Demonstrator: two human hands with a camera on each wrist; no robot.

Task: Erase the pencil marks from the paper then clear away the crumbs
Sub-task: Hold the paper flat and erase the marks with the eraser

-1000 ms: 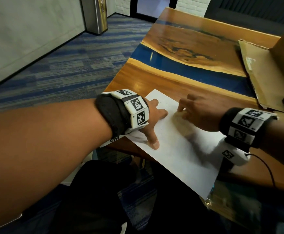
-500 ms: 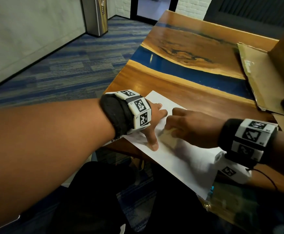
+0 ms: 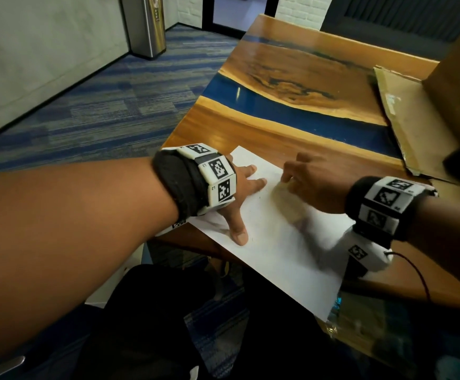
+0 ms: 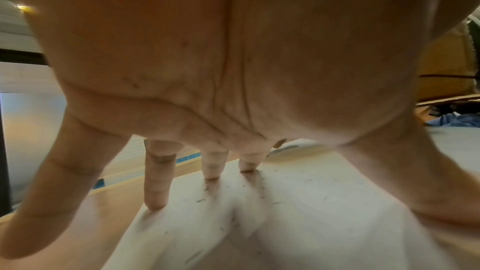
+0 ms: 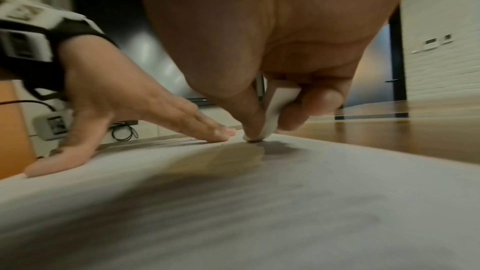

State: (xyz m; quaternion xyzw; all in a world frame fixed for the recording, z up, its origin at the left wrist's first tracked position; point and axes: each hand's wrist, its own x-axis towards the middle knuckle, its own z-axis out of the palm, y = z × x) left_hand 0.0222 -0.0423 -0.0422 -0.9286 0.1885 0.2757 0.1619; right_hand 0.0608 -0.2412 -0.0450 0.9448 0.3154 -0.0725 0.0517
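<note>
Paper (image 3: 278, 242) lay flat on the wooden tabletop (image 3: 250, 127), its long axis running from the far left corner toward the near right, with its near end overhanging the tabletop's edge. The left hand (image 3: 239, 193) was spread on the sheet's left part, fingers (image 4: 157, 182) straight and apart, tips and thumb pressing the sheet down. The right hand (image 3: 313, 185) sat just beside it to the right, near the paper's far edge, with thumb and fingers (image 5: 309, 108) pinched on a small white eraser (image 5: 272, 108) whose lower end touched the sheet.

The relation that mattered: the eraser met the paper just to the right of the left hand's fingertips, so the stroke ran along the sheet's far part, close to the holding hand, which was the nearer of the two to the eraser's contact point. Dark crumbs (image 4: 205, 189) lay scattered on the paper around and in front of the left fingertips; pencil marks were too faint to make out, though a grey smudge showed under the eraser.

Compared with half a second earlier, the right hand had moved away from the left thumb toward the paper's far edge, much where it had been a second before, which read as a back-and-forth rubbing. The left hand had stayed put. Judging by this, erasing was under way and the crumbs were not yet cleared.
</note>
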